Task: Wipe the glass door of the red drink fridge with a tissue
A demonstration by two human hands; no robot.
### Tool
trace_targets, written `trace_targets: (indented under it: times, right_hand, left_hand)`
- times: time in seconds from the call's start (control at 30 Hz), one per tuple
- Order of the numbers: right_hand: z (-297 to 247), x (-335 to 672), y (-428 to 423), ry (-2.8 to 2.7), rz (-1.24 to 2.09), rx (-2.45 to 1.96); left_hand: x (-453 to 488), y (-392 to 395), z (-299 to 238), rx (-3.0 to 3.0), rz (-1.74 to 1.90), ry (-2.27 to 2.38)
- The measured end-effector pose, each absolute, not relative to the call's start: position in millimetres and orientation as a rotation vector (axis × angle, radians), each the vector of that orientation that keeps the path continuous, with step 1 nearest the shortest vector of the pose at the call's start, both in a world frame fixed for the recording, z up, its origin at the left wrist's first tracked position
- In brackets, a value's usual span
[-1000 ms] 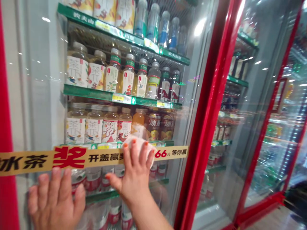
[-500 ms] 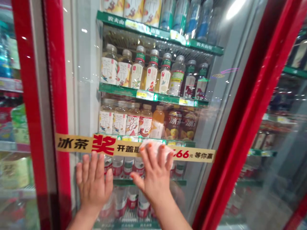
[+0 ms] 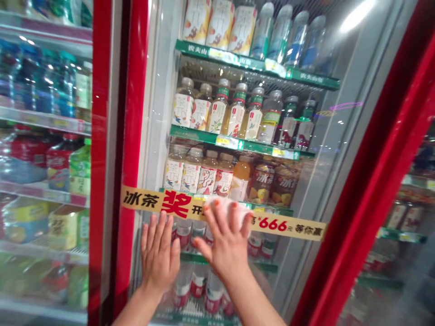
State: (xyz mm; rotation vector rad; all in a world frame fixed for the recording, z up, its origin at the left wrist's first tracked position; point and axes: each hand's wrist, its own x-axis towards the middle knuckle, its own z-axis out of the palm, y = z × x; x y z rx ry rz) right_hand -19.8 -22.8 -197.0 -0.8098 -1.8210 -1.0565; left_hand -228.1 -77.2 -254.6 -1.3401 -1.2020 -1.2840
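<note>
My right hand (image 3: 229,246) is spread over a white cloth (image 3: 243,209), pressing it against the glass door (image 3: 306,181) of a drinks cooler. Under the cloth runs a yellow printed strip (image 3: 307,229) stuck across the door; cloth and fingers cover its middle. Orange-red nails show on this hand. To its left, my left hand (image 3: 159,251) lies flat just below the strip, fingers stretched out and holding nothing. Behind the glass, bottled teas (image 3: 238,113) and other drinks stand in rows on green-edged shelves (image 3: 217,136).
Red door frames (image 3: 131,113) border the glass on the left and on the right (image 3: 370,181). Another cooler section on the left holds blue-capped bottles (image 3: 44,83) and several other drinks. More shelves (image 3: 397,235) appear blurred at the far right. A light reflects off the glass.
The view has turned left, so the cooler sits further right in the picture. My right hand and the cloth have slid left along the strip, uncovering more of its right-hand print.
</note>
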Motion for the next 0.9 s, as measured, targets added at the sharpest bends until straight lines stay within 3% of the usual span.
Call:
trace_targets:
  times: [0.1, 0.17, 0.27, 0.37, 0.47, 0.63, 0.8, 0.9]
  right_hand:
    - [-241, -14, -33, -2.025, -1.181, -0.597]
    - [-257, 18, -27, -1.987, -1.152, -0.687]
    - [-235, 57, -10, -1.777, -0.997, -0.982]
    - [-184, 31, -5, -1.615, -0.866, -1.102]
    - [-157, -42, -21, -1.687, -0.935, -0.952]
    - [-184, -68, -40, -1.945, -1.134, -0.607]
    - [-199, 54, 3, -1.593, -0.790, -1.089]
    - [-192, 53, 3, -1.321, -0.609, -1.240]
  left_hand:
    - [-235, -82, -258, -1.368, -1.275, -1.190]
    - [-237, -81, -263, -1.351, -1.238, -1.210]
    - [-237, -77, -268, -1.317, -1.224, -1.214]
    - [-236, -73, -270, -1.301, -1.229, -1.206]
    - [-239, -72, -271, -1.303, -1.213, -1.196]
    - [-242, -72, -273, -1.295, -1.150, -1.181]
    - [-237, -72, -271, -1.278, -1.252, -1.194]
    - [-237, -72, -270, -1.281, -1.234, -1.180]
